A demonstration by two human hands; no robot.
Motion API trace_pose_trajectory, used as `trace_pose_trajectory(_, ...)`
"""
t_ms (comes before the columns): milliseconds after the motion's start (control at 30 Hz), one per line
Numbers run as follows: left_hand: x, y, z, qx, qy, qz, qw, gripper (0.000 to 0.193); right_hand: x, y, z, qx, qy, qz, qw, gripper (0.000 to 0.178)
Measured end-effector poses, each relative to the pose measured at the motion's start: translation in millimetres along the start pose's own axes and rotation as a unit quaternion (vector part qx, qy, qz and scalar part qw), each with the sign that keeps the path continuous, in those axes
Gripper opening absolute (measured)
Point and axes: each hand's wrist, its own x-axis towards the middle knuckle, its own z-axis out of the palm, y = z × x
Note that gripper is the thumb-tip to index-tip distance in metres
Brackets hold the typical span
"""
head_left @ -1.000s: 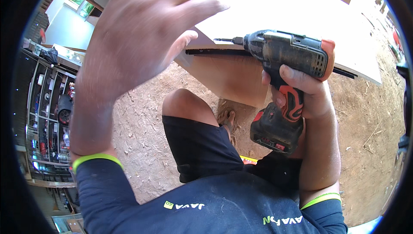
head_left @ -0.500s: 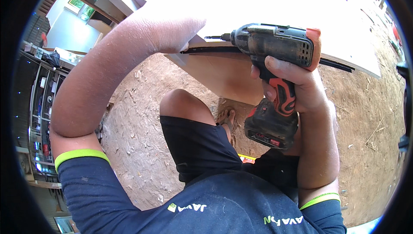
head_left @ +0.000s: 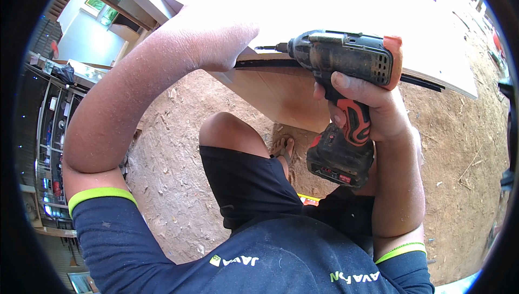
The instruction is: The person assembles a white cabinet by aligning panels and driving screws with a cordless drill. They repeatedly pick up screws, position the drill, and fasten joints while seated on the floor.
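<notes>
My right hand [head_left: 373,97] is wrapped round the handle of a black and red cordless impact driver [head_left: 348,56], with its battery hanging at the bottom. The driver's bit [head_left: 267,49] points left, alongside the edge of a pale wooden panel [head_left: 443,80]. My left hand [head_left: 232,40] bends over that panel at the wrist, at its near edge just left of the bit. Its fingers are hidden and the panel's top is washed out by glare. A dark strip [head_left: 265,64] runs along the panel's edge, partly behind the driver.
Below the edge a light brown board [head_left: 281,97] slopes down toward my foot [head_left: 284,147]. Packed earth [head_left: 459,159] with wood shavings surrounds my legs. At the left stands a metal-framed shelf [head_left: 46,148] with assorted items. Near my lap lies a small yellow and red thing [head_left: 309,199].
The impact driver has shifted very slightly left in my right hand. A fingertip of my left hand that showed below the wrist is now out of sight.
</notes>
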Motion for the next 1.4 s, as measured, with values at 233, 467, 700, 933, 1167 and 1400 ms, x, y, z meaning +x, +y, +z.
trace_pose_trajectory(233, 5, -4, 1, -0.056, -0.016, 0.011, 0.998, 0.024, 0, 0, 0, -0.003, 0.001, -0.008, 1.000, 0.038)
trace_pose_trajectory(467, 3, -2, 7, -0.033, 0.052, -0.001, 0.998, 0.023, 0, -1, 0, 0.002, -0.007, -0.003, 1.000, 0.035)
trace_pose_trajectory(700, 4, -1, -1, -0.035, 0.011, -0.003, 0.999, 0.026, 0, -4, -1, 0.006, -0.012, 0.002, 1.000, 0.031)
trace_pose_trajectory(933, 2, 0, 0, 0.004, 0.047, 0.020, 0.999, 0.028, 1, -4, -2, 0.019, -0.015, 0.010, 1.000, 0.031)
trace_pose_trajectory(1167, -6, -2, 0, -0.027, 0.146, 0.023, 0.989, 0.027, 2, -3, -1, -0.018, -0.011, 0.008, 1.000, 0.036)
trace_pose_trajectory(1400, -74, -27, 8, -0.304, 0.633, -0.018, 0.712, 0.018, 1, -6, -3, 0.005, -0.023, 0.023, 0.999, 0.032)
